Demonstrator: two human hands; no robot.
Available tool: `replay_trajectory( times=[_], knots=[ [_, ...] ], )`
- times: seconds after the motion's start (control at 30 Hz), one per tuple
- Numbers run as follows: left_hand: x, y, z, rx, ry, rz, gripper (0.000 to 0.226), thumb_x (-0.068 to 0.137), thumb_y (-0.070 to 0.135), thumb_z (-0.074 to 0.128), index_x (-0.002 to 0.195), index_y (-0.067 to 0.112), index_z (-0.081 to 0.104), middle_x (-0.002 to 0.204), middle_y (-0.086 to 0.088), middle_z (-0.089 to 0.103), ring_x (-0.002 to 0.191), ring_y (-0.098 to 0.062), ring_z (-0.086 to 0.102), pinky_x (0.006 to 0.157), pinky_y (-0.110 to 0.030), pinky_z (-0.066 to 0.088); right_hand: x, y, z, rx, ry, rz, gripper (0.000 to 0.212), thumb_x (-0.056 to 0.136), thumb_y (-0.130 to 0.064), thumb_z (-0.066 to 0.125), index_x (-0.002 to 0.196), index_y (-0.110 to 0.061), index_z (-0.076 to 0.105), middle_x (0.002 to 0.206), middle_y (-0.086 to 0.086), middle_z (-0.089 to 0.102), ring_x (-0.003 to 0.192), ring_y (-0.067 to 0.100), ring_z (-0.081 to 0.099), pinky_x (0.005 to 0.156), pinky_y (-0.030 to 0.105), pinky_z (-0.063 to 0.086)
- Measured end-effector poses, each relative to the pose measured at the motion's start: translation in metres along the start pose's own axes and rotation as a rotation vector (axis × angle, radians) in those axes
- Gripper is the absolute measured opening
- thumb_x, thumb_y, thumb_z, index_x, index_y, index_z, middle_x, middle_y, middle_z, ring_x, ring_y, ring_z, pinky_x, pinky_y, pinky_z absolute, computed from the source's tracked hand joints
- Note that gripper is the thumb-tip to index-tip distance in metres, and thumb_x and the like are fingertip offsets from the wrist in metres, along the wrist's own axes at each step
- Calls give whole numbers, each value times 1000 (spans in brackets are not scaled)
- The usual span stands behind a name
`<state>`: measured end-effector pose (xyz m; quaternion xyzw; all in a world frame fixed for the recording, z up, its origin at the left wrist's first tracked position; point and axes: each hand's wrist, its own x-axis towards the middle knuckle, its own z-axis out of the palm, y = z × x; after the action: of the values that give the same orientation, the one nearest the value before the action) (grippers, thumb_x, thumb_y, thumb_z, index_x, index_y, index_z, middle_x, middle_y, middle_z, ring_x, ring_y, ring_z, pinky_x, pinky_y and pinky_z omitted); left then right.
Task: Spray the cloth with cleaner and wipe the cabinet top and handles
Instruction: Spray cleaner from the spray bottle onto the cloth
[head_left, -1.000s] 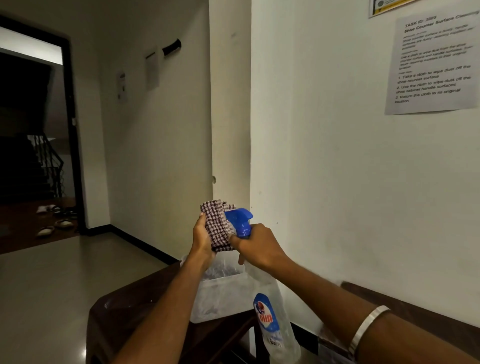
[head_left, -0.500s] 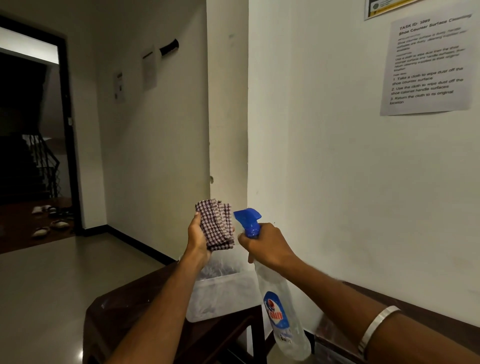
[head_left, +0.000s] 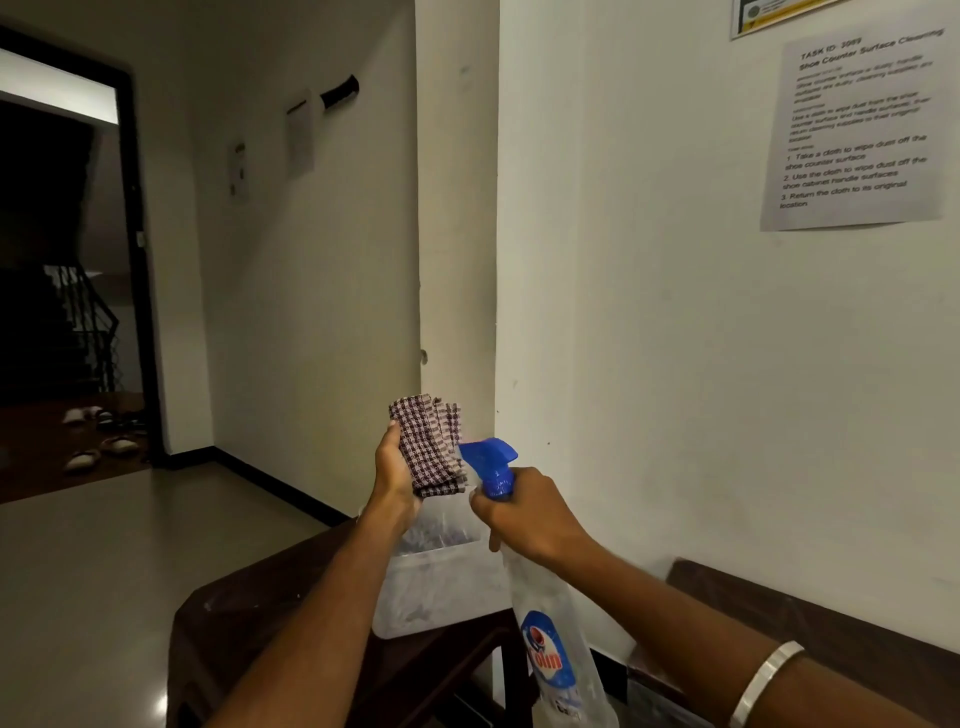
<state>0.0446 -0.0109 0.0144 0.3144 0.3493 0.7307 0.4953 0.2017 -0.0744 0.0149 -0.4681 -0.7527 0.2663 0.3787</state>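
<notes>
Checked cloth (head_left: 428, 447), folded into a pad, stands upright in the air above a clear plastic tub (head_left: 441, 587), its long axis near vertical. The left hand (head_left: 395, 475) grips its left edge and lower end, thumb curled round the near face; the fingers behind are hidden. Just right of it, nearly touching, is the blue trigger head (head_left: 488, 460) of the spray bottle (head_left: 556, 649), nozzle aimed left at the cloth's face. The right hand (head_left: 524, 512) is curled round the bottle's neck; whether a finger lies on the trigger I cannot tell. The spraying step looks to be in hand. Open air lies left; the white wall (head_left: 649, 312) crowds the right. The dark wooden cabinet top (head_left: 249, 603) lies below, nearer.
</notes>
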Motion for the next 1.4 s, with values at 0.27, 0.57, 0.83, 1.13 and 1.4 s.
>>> replay_trajectory(
  times=[0.27,0.57,0.83,1.13,1.4],
  knots=[
    [-2,3,1,-3,27,-3,53,103,41,24,136,7,48,130,-17,57,105,-31,57,93,-46,47,-1,10,-7,-73,-22,29,16,92,-27,59,98,-14,52,80,7,60,54,12,57,54,11,42],
    [7,-7,-12,23,66,-51,59,100,49,25,136,9,50,130,-20,59,115,-42,57,102,-59,42,12,-18,-39,19,100,-71,13,91,-26,59,82,-18,55,72,5,64,47,3,60,48,6,41],
    [2,-5,-22,51,113,-38,50,103,39,23,127,7,53,115,-16,63,101,-36,61,97,-52,47,53,-63,-75,118,333,-195,19,91,-29,59,94,-10,59,71,6,67,50,7,61,56,16,45],
    [17,-5,-34,156,91,-81,51,102,40,26,126,7,57,123,-17,62,107,-34,60,93,-46,49,105,-67,-62,182,506,-281,23,93,-31,59,98,-9,58,78,9,65,49,5,60,47,0,41],
    [38,-16,-47,207,120,-112,52,102,41,23,119,9,60,103,-12,67,88,-27,64,74,-36,53,135,-10,-10,201,421,-192,33,93,-37,59,104,-5,60,84,16,68,56,8,61,47,1,41]
  ],
)
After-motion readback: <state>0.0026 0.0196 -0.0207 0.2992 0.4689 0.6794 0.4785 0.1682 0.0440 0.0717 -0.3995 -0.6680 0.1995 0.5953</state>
